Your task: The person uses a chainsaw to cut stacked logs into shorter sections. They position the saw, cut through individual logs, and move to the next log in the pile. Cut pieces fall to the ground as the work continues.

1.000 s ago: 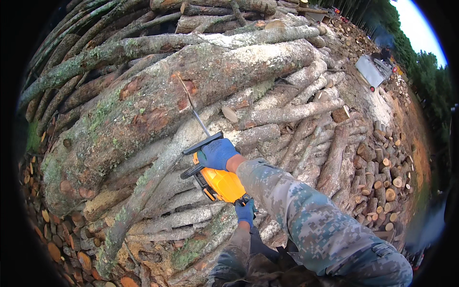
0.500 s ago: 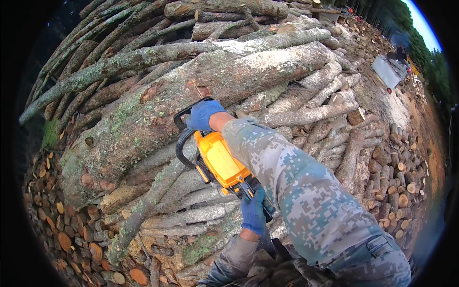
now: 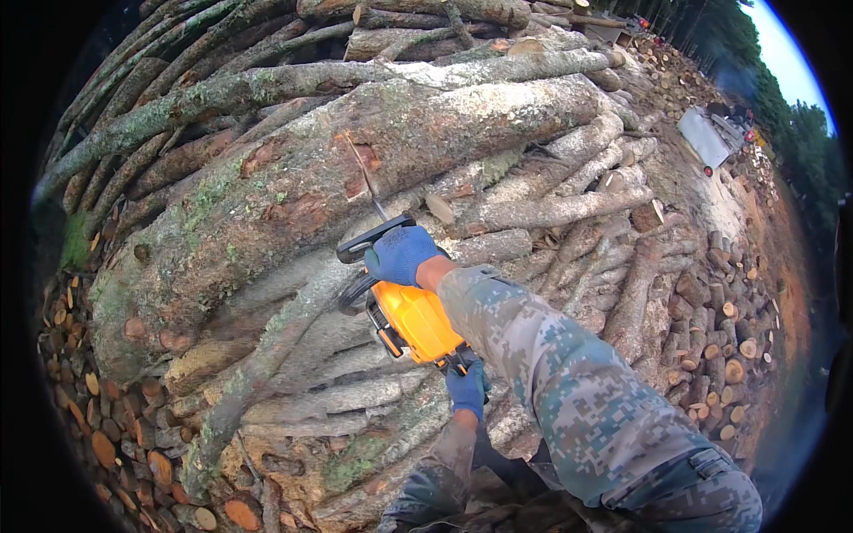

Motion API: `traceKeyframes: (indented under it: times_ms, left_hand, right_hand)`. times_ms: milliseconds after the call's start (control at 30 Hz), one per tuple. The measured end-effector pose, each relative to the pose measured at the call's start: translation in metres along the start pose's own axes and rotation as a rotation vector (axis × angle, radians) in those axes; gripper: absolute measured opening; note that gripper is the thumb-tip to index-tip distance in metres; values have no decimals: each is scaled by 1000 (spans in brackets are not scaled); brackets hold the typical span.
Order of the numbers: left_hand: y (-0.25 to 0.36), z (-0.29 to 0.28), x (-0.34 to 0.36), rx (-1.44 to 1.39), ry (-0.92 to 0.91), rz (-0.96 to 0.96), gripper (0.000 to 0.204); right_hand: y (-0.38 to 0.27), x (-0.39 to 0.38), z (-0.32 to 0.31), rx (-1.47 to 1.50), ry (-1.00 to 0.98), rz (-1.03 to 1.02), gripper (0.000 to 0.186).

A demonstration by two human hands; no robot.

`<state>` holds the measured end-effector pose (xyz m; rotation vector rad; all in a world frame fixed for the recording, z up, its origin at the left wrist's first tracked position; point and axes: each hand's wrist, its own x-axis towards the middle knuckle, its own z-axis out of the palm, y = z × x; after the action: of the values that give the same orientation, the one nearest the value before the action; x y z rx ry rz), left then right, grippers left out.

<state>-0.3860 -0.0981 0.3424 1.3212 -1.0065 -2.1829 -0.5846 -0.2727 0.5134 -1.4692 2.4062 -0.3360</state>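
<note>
My right hand (image 3: 402,256), in a blue glove, is closed around the black front handle of an orange chainsaw (image 3: 418,322). Below it, my left hand (image 3: 466,389), gloved the same, grips the black rear handle, partly hidden by the saw body. The narrow bar (image 3: 369,178) extends up and away over a thick, lichen-spotted log (image 3: 231,222) with reddish patches of torn bark; I cannot tell whether it touches the wood. Thinner pale logs (image 3: 329,400) lie beneath and beside the saw.
Long logs (image 3: 151,107) are stacked behind the thick one. Cut rounds (image 3: 107,444) pile at lower left, more (image 3: 720,364) at right. A metal machine on red wheels (image 3: 697,138) stands at upper right by bare dirt (image 3: 782,293), with trees beyond.
Half a second ago the saw and both hands were tilted differently, with most of the bar hidden. Now the front hand is lower and the bar shows again. The view has shifted slightly.
</note>
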Motion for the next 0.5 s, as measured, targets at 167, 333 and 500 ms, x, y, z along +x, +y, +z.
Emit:
traceKeyframes:
  times_ms: [167,333,500]
  left_hand:
    - [-34,-23,29,49,6,-50,15]
    - [-45,-25,34,8,24,-99,17]
    - [-44,-17,32,44,23,-102,17]
  right_hand:
    - [4,-2,29,-28,64,-53,54]
    - [7,-14,38,-8,12,-7,54]
    - [10,-13,30,-32,24,-28,53]
